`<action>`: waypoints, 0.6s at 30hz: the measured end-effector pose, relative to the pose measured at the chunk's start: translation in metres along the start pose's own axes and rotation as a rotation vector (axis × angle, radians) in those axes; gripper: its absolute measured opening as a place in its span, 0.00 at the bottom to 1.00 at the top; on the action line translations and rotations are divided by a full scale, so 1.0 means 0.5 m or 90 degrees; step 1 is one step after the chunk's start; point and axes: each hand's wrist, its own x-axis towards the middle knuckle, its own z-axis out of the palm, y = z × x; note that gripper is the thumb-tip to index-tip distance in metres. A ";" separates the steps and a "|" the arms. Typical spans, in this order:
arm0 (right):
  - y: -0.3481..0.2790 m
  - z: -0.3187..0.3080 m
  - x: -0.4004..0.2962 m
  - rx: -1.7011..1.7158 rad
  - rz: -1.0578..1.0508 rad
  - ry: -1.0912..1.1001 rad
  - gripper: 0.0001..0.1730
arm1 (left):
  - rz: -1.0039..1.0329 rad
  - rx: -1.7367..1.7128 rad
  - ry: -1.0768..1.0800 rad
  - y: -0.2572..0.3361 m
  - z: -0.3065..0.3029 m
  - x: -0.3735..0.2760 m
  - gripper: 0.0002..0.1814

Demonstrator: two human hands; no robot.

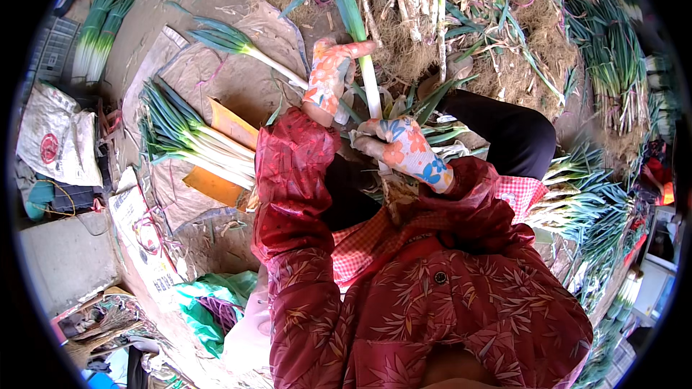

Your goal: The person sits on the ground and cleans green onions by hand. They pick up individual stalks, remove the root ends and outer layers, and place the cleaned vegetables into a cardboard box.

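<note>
A single large green onion [370,84] stands before me, its white stalk down and its green leaves bending over at the top. My left hand [331,73], in a floral glove with bare fingertips, holds it where white turns to green, a finger across the stalk. Lower down, my right hand [408,148] in a matching glove grips the stalk near its base; the root end is partly hidden. Left of my left hand, another green onion [270,62] lies on a cloth sack. Beside my left sleeve rests a pile of trimmed green onions [216,146] over an orange-yellow holder [213,186].
Untrimmed green onions with dry roots [405,5] lie ahead. More bundles [611,65] line the right side, and tied bundles [102,32] stand far left. A white woven sack [57,138], a concrete block [70,259] and a green plastic bag [203,297] sit left.
</note>
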 end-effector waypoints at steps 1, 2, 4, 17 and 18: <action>0.000 0.000 0.000 0.002 -0.004 0.004 0.12 | 0.002 -0.005 -0.006 -0.002 0.001 0.001 0.10; 0.001 0.000 0.000 0.003 -0.007 0.009 0.12 | 0.003 -0.011 -0.011 -0.004 0.002 0.002 0.10; 0.001 0.002 0.002 -0.004 -0.022 0.012 0.13 | -0.004 0.012 0.002 0.006 0.008 -0.006 0.10; -0.022 0.016 0.008 -0.073 -0.046 -0.057 0.10 | 0.014 -0.009 -0.029 0.001 0.008 -0.011 0.11; -0.022 0.017 0.007 -0.065 -0.042 -0.049 0.10 | 0.014 -0.011 -0.031 0.001 0.010 -0.011 0.11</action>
